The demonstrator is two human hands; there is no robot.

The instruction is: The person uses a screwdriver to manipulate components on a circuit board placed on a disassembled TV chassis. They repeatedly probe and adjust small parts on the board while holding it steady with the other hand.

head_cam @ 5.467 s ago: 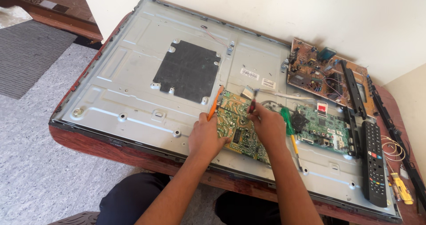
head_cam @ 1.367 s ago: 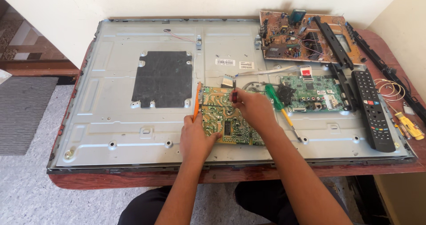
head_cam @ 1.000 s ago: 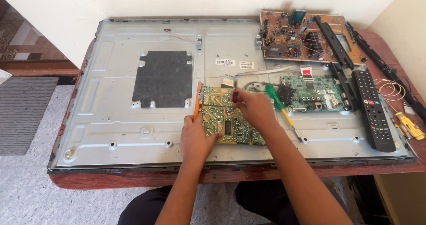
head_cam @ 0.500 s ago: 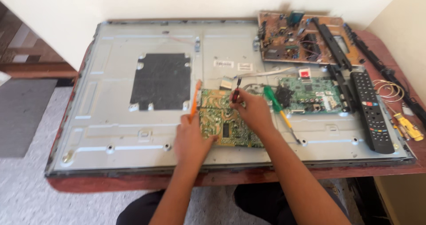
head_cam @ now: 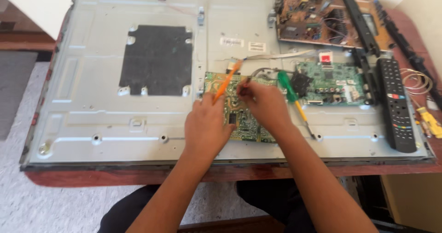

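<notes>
Head view has drawn closer since half a second ago, while the left hand [head_cam: 206, 127] still grasps an orange tool [head_cam: 226, 82] and the right hand [head_cam: 264, 105] stays pinched on something small over the green board [head_cam: 239, 122], work unchanged.

Left hand [head_cam: 207, 125] holds an orange tool [head_cam: 226, 82]; right hand [head_cam: 264, 105] pinches over the green circuit board [head_cam: 244, 125].
</notes>
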